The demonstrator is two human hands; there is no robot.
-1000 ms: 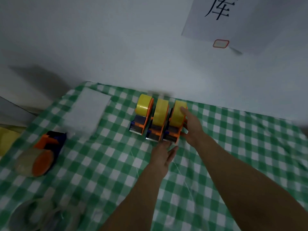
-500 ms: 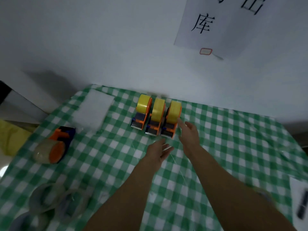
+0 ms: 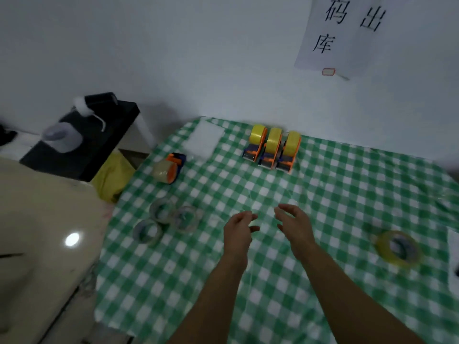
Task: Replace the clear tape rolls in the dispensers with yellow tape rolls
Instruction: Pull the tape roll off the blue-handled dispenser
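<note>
The frame is motion-blurred, so the three loose clear tape rolls (image 3: pixel 167 220) at 9 o'clock from the hands are seen only as faint rings, and a white sheet (image 3: pixel 453 259) at 3 o'clock is cut off by the frame edge. The left hand (image 3: pixel 239 229) and right hand (image 3: pixel 295 225) are held side by side above the desk (image 3: pixel 347 194), palms facing each other, fingers (image 3: pixel 285 209) loosely spread and curled, gripping nothing. At 12 o'clock, well apart from the hands, three dispensers (image 3: pixel 272 150) loaded with yellow tape are lined up touching near the wall. A fourth dispenser (image 3: pixel 170 167) with a clear roll is lying at 10 o'clock. A loose yellow tape roll (image 3: pixel 397 248) is lying flat at 3 o'clock. Nothing is set between the hands and these things
</note>
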